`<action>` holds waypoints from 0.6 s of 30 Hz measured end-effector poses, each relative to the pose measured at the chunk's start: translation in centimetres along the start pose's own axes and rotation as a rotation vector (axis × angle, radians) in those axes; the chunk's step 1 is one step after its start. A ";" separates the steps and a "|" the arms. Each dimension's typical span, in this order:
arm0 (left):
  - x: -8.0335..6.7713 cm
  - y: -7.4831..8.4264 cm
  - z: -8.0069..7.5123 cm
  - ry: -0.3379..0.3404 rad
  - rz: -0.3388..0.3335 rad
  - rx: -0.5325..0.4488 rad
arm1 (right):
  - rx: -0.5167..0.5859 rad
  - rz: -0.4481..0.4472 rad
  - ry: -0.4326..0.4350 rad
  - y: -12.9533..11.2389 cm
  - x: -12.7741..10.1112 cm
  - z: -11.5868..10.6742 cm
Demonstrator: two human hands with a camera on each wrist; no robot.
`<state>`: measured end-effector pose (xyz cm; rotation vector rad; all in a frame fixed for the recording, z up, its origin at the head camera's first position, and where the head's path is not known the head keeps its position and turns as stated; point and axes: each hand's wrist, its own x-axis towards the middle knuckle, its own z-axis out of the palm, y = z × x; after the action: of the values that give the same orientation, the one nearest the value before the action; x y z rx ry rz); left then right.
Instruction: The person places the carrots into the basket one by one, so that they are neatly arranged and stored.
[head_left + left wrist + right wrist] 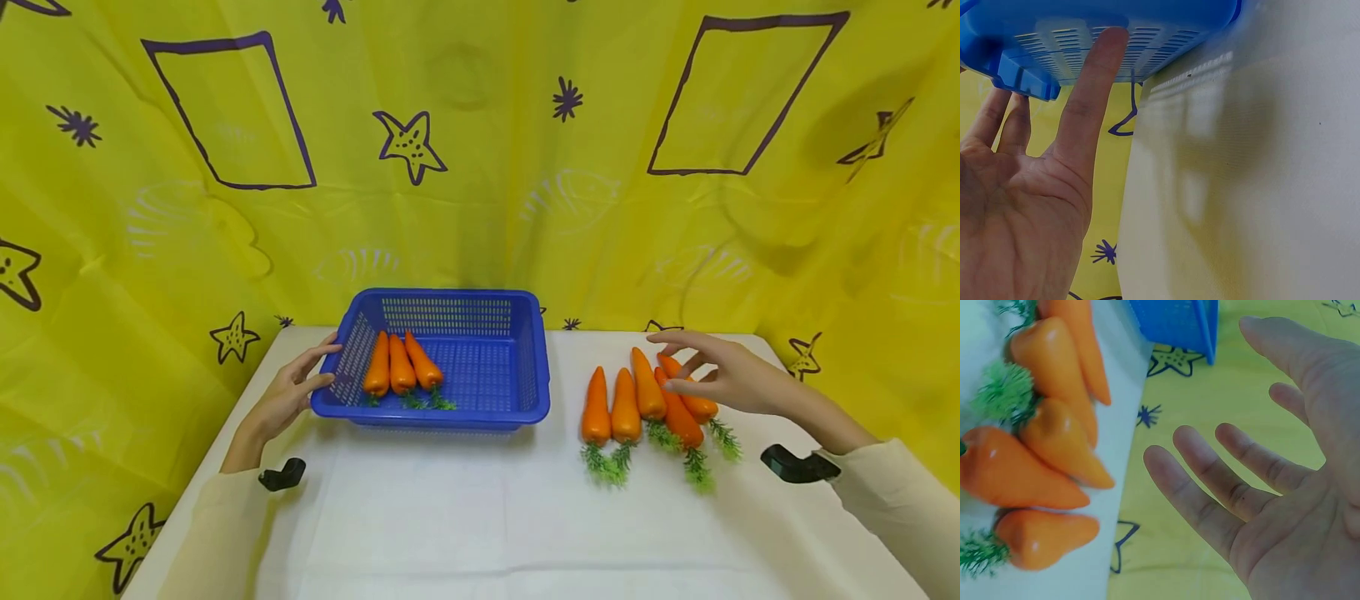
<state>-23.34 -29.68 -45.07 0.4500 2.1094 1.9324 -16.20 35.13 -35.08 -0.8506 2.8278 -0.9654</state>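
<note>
A blue plastic basket (532, 358) with slotted walls holds three orange carrots (402, 367) with green tops, lying at its left side. My left hand (288, 396) touches the basket's left end, fingers and thumb extended; in the left wrist view the straight thumb (1088, 106) overlaps the slotted wall. On the right lie several more carrots (626, 404), side by side with their leafy green tops towards me. Over the rightmost of these hovers my right hand (738, 375), fingers spread and slightly bent, nothing between them. The right wrist view shows its bare palm (1297, 544) beside the carrots (1047, 531).
A white cloth (450, 517) covers the table. Yellow curtains (480, 225) with purple stars and outlined shapes stand close behind the basket and along both sides. Black wrist bands (798, 464) sit at both sleeve cuffs.
</note>
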 end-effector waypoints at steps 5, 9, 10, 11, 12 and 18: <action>0.1 0.2 -0.1 0.004 -0.002 -0.008 | -0.004 -0.014 0.032 1.0 -1.2 0.0; 0.1 0.2 -0.1 0.005 -0.006 -0.008 | -0.005 -0.005 0.048 1.3 -1.6 0.0; 0.1 0.2 0.0 0.006 -0.009 -0.008 | -0.005 -0.001 0.048 1.4 -1.7 0.0; 0.1 0.2 0.0 0.007 -0.010 -0.008 | -0.003 0.003 0.049 1.4 -1.7 0.0; 0.1 0.2 0.0 0.008 -0.012 -0.007 | -0.003 0.008 0.050 1.5 -1.7 0.0; 0.1 0.1 0.0 0.010 -0.015 -0.010 | -0.012 0.018 0.059 2.0 -1.5 0.0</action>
<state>-23.39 -29.63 -44.98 0.4223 2.1024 1.9393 -15.87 37.21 -36.41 -0.8099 2.8881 -0.9881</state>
